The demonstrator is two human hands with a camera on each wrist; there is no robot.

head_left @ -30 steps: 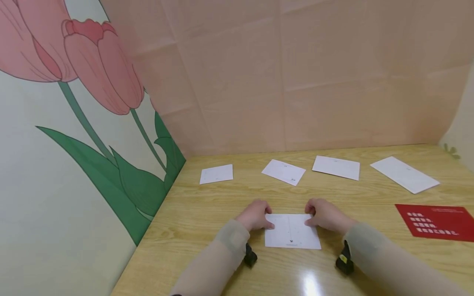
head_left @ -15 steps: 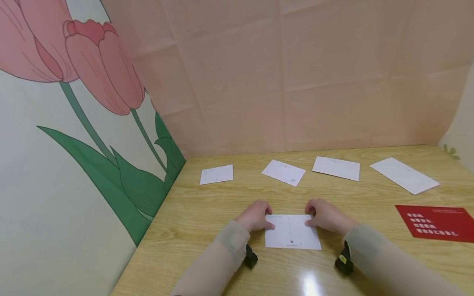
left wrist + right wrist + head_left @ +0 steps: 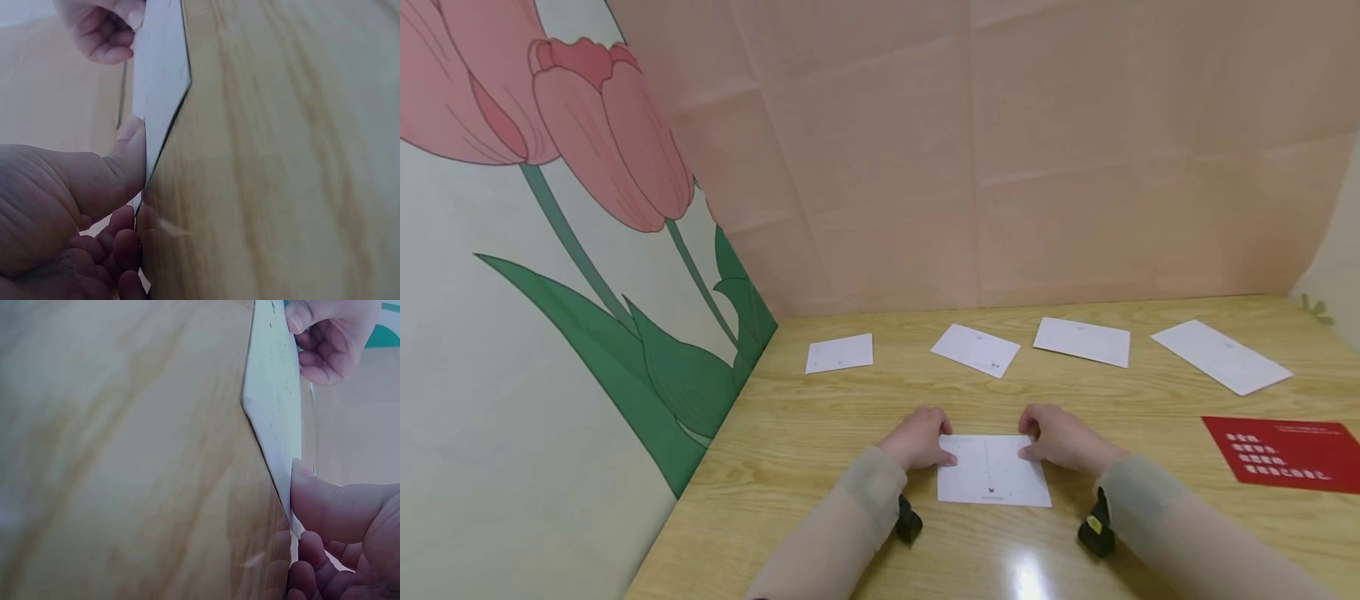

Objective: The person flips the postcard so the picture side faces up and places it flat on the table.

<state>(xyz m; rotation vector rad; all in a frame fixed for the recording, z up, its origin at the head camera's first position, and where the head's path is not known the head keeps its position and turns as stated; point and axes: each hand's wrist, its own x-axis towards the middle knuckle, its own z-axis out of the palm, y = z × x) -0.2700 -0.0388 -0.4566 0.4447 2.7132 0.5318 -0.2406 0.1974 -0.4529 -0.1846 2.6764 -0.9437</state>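
Observation:
A white card (image 3: 990, 479) with a thin printed line down its middle lies on the wooden table in front of the person. At its left edge, the left hand (image 3: 919, 439) pinches it, thumb on top and curled fingers at the side. The right hand (image 3: 1060, 439) does the same at the right edge. In the left wrist view the left thumb (image 3: 128, 159) presses the face of the card (image 3: 159, 75) close to its corner, fingertips under the edge. A matching grip by the right thumb (image 3: 319, 500) appears in the right wrist view.
Along the back of the table (image 3: 820, 442) lie several white cards, such as the far-left card (image 3: 839, 353) and the far-right card (image 3: 1221, 356). A red card (image 3: 1285, 452) with white print is at the right. A peach cloth (image 3: 1000, 167) hangs behind.

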